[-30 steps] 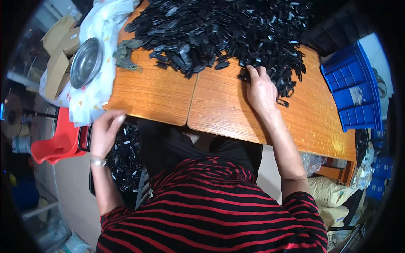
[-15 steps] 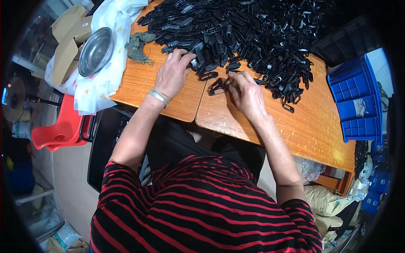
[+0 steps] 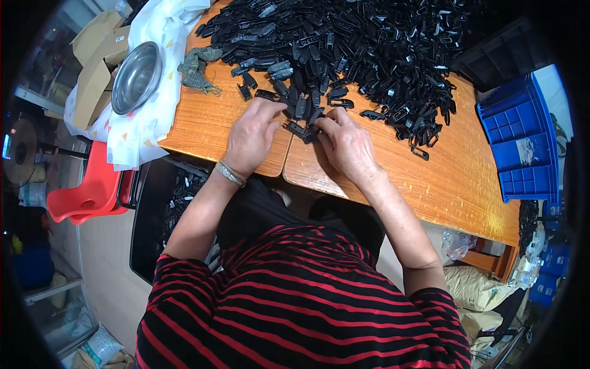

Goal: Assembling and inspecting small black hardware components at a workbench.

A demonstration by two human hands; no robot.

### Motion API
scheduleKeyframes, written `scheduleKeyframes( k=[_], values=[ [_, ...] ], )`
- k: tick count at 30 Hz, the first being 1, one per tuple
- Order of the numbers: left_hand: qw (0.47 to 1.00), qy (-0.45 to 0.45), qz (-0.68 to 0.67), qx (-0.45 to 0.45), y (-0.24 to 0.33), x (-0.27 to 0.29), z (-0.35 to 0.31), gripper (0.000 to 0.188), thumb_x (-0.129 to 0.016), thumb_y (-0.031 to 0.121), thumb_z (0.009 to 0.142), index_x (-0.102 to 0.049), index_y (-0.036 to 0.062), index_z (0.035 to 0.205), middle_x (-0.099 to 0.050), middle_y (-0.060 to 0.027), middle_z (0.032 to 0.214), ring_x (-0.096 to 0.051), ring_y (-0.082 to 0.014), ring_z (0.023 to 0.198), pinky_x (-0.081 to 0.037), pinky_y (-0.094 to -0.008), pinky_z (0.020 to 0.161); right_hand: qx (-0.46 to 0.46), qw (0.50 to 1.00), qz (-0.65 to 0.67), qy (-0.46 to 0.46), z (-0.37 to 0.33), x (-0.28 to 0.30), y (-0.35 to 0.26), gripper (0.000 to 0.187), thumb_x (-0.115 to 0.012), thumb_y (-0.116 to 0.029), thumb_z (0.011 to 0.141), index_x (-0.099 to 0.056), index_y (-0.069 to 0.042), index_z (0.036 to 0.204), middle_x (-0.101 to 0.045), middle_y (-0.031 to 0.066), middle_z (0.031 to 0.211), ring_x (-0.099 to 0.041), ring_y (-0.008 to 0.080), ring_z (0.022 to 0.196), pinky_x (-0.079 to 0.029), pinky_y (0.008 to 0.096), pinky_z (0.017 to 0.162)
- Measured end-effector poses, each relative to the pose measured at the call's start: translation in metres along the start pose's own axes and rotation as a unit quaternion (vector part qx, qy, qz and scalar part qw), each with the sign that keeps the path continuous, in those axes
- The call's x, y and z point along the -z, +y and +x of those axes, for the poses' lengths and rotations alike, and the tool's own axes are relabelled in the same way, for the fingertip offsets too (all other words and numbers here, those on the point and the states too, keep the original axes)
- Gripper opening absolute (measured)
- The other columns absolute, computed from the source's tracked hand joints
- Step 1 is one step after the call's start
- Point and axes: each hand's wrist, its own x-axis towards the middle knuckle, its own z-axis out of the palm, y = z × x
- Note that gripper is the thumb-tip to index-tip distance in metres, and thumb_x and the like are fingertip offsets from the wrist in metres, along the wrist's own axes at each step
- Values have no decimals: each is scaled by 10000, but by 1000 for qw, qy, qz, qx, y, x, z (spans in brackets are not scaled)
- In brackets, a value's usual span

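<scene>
A big heap of small black plastic clips [image 3: 344, 49] covers the far part of the wooden table, with several loose ones at its near edge. My right hand [image 3: 349, 147] is closed, thumb and fingertips pinching a black plastic clip [image 3: 316, 115] just short of the heap. Beside those fingertips lies another black clip [image 3: 298, 131], over the seam between the tabletops. My left hand [image 3: 251, 136] rests at the left of these parts, fingers bent and thumb apart, holding nothing that I can see. One more black clip [image 3: 267, 95] lies just beyond its fingers.
On the left are a grey-green cloth glove [image 3: 198, 69], a metal bowl [image 3: 136, 79] on white plastic sheeting and an opened cardboard box [image 3: 98, 74]. A blue crate [image 3: 522, 144] stands at the right edge. A red chair [image 3: 92, 190] and a black tray [image 3: 147, 227] sit lower left.
My right hand has moved slightly left, bringing its clip closer to my left hand. My left hand has drawn back toward me. More loose clips now lie spread between the hands and the heap.
</scene>
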Motion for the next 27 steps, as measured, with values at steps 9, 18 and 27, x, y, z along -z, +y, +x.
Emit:
scheduleKeyframes(
  k=[9, 18, 27],
  values=[
    [991, -36, 56, -118, 9, -7, 1, 233, -701, 18, 769, -678, 55, 997, -605, -89, 961, -599, -292, 903, -504, -378, 747, 3, 1000, -2, 0, -9, 7, -4, 156, -693, -86, 816, -640, -50, 957, -577, 122, 922, -637, 345, 813, -527, 436, 684],
    [991, -51, 76, -98, 11, -8, -1, 235, -727, 82, 756, -613, 39, 958, -593, -105, 884, -574, -307, 832, -498, -399, 724, -4, 999, -7, -31, -12, 8, 1, 150, -716, -99, 800, -625, -40, 903, -577, 127, 920, -632, 348, 769, -527, 432, 672],
    [865, -36, -466, 183, 13, -25, -20, 279, -706, -2, 850, -537, 21, 1071, -608, -27, 902, -567, -28, 781, -459, -188, 646, -172, 963, 205, 4, -13, 10, -3, 319, -679, 14, 848, -576, -36, 1146, -600, 47, 876, -625, 110, 731, -496, 274, 613]
  ],
)
